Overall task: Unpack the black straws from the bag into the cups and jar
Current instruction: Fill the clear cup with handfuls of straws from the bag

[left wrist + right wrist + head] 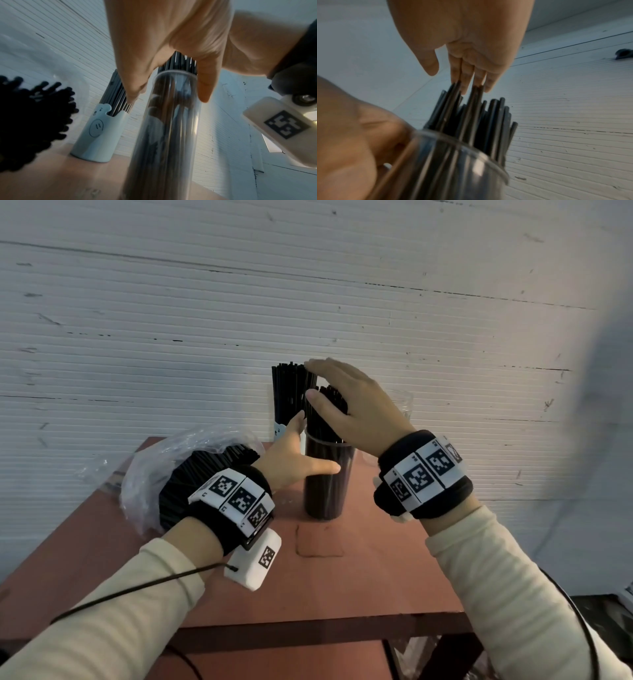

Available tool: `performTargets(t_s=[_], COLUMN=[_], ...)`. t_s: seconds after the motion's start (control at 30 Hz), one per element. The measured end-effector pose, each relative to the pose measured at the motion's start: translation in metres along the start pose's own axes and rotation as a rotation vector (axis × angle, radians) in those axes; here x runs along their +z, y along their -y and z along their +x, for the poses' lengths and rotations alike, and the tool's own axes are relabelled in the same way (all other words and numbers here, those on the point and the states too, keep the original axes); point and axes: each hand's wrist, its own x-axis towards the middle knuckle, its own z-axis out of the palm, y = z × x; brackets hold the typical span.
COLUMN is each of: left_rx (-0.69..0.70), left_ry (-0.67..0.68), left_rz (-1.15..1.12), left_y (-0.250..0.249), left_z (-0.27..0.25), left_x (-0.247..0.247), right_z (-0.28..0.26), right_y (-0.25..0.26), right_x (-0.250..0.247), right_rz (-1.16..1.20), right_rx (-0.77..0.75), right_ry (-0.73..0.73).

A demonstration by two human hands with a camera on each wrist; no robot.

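Black straws packed upright in clear jar on table | steadying jar with left hand wrapped round its side | pressing straw tops with flat, straight-fingered right hand | white cup behind already full | bag at left far from empty | roughly halfway, by the look

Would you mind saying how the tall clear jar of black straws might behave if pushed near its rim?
The tall clear cylindrical jar is narrow for its height, so it would probably tip rather than slide; the left hand grips it. Its smooth wall looks slippery. The packed black straws likely add some weight.
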Motion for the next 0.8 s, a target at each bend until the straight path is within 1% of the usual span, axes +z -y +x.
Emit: performTargets(t_s=[0.07,0.13,0.23,0.3,0.33,0.4,0.5,0.57,0.63,0.67,0.7,0.8], left_rx=[0.007,0.088,0.137,0.129,0.127,0.119,0.035,-0.059,-0.116,-0.135,-0.147,-0.152], left_ry=[-0.071,-0.193,-0.351,-0.460,-0.504,-0.550,-0.520,-0.416,-0.273,-0.223,-0.203,-0.241], left_rz=[0.033,0.074,0.160,0.176,0.186,0.244,0.361,0.456,0.504,0.505,0.499,0.446], left_y=[0.002,0.006,0.007,0.007,0.009,0.014,0.025,0.035,0.048,0.054,0.060,0.068], left_z=[-0.010,-0.023,-0.045,-0.057,-0.063,-0.076,-0.090,-0.093,-0.092,-0.092,-0.093,-0.092], left_x=[-0.010,-0.025,-0.054,-0.077,-0.089,-0.111,-0.137,-0.150,-0.161,-0.165,-0.167,-0.171], right_z=[-0.001,-0.002,-0.003,-0.003,-0.002,0.000,0.004,0.009,0.015,0.018,0.020,0.024], right_y=[0.010,0.022,0.041,0.054,0.060,0.071,0.090,0.105,0.117,0.121,0.125,0.132], right_x=[-0.001,0.003,0.017,0.032,0.042,0.060,0.085,0.099,0.112,0.119,0.125,0.140], right_rz=[0.065,0.123,0.235,0.279,0.277,0.256,0.222,0.170,0.147,0.141,0.139,0.153], right_rx=[-0.040,-0.061,-0.030,0.015,0.048,0.131,0.201,0.194,0.181,0.178,0.175,0.180], right_ry=[-0.101,-0.162,-0.153,-0.076,-0.005,0.203,0.523,0.681,0.772,0.803,0.828,0.891])
